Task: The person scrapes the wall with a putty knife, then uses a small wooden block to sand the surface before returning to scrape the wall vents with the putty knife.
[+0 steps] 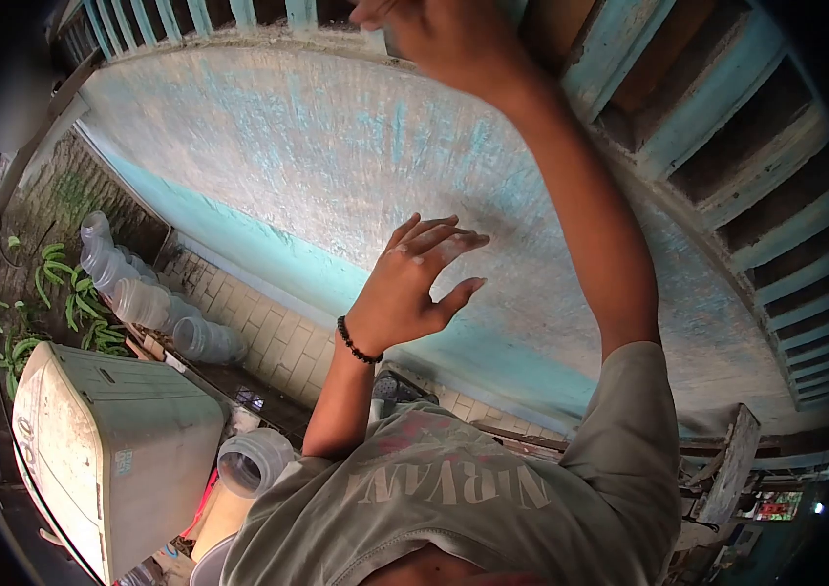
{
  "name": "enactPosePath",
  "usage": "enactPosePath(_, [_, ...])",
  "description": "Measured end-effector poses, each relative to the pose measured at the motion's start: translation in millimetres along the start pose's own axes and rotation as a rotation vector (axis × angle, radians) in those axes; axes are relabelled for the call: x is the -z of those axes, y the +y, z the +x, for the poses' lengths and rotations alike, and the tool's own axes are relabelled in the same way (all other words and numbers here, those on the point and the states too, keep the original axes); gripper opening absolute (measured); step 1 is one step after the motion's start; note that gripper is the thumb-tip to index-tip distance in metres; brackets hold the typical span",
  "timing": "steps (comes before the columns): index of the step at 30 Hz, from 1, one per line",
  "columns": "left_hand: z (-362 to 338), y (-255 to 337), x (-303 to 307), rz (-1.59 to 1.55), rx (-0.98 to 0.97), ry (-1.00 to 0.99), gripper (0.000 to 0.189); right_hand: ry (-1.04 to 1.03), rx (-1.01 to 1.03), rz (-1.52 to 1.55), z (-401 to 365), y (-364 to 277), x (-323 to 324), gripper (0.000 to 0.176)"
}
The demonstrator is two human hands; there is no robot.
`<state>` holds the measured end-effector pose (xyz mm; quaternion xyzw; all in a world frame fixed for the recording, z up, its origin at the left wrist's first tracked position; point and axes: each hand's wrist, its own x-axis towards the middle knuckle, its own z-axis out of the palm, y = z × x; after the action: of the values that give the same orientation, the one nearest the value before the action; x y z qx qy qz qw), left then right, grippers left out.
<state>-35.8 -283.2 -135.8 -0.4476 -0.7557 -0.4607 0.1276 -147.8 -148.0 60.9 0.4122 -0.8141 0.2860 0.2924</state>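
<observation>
My left hand [406, 283], with a dark bead bracelet [357, 342] at its wrist, hovers in front of a worn wall [268, 137]. Its fingers are spread and the thumb stands apart, with white powder on the fingers and knuckles. Nothing is in it. My right hand [448, 39] is raised to the top edge of the view, overlapping the ledge below the light-blue slats [619, 49]. Its fingers are blurred and partly cut off, so I cannot tell what they hold. The wall surface is patchy grey-white with scraped blue paint, and a smoother turquoise band [238, 230] runs along its lower part.
Below the wall runs a strip of paving tiles [268, 332]. Clear plastic jars [209, 342] lie along the left, near green plants [63, 283]. A large white cooler box [121, 449] stands at lower left, beside another clear container [253, 459]. A weathered wooden post [732, 459] is at right.
</observation>
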Motion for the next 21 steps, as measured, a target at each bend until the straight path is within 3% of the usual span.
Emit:
enactPosePath(1, [-1,1,0,-0.006,0.0,0.001,0.042,0.142,0.109,0.077,0,-3,-23,0.037])
enactPosePath(4, [1,1,0,-0.003,0.003,-0.002,0.04,0.042,0.064,0.098,-1,-27,-19,0.036])
enactPosePath(5, [0,0,0,0.001,0.007,-0.009,0.039,0.188,0.282,0.166,6,-2,-33,0.035])
enactPosePath(9, [-2,-2,0,0.005,-0.006,-0.026,0.038,0.09,0.022,-0.031,6,-16,-12,0.035])
enactPosePath(12, [-2,1,2,-0.013,-0.009,-0.02,0.036,-0.02,-0.01,-0.069,0,-24,-15,0.036])
enactPosePath(13, [-2,0,2,-0.017,-0.012,-0.018,0.036,0.048,0.101,-0.046,-2,-20,-18,0.037])
enactPosePath(17, [-3,-4,4,-0.046,-0.04,0.013,0.035,0.166,-0.06,-0.136,-13,-38,9,0.037])
enactPosePath(20, [-3,-5,6,-0.106,-0.024,0.044,0.034,0.132,-0.043,-0.104,-35,-23,5,0.037])
enactPosePath(21, [-2,-5,6,-0.077,-0.032,0.05,0.034,0.124,0.051,-0.004,-45,-17,2,0.04])
